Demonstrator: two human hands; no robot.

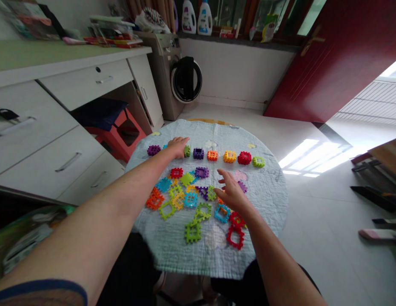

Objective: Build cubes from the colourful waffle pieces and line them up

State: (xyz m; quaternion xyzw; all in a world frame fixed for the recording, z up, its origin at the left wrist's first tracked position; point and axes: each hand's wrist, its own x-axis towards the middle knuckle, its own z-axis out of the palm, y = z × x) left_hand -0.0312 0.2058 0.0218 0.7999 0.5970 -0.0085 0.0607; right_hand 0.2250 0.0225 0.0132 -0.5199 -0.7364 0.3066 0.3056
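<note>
My left hand point(178, 147) reaches over the far row of blocks, fingers stretched to the right. Right beside it sits a green block point(186, 151), partly hidden; whether the hand touches it I cannot tell. A cyan block point(165, 146) shows a little behind that hand. My right hand point(230, 189) hovers open, fingers apart, over loose plastic building pieces. Near its fingers lie a green piece point(212, 194) and a purple triangular piece point(203, 192); orange and purple pieces are partly covered by it. Below it are a blue square frame point(222, 213) and a red frame point(235, 237).
The row continues with purple point(153, 150), dark purple point(198, 153), orange point(212, 156), yellow point(229, 157), red point(244, 158) and light green point(258, 162) blocks. A cloth covers the round table point(264, 195). A red stool point(127, 136), drawers point(73, 161) and washing machine point(162, 72) stand beyond.
</note>
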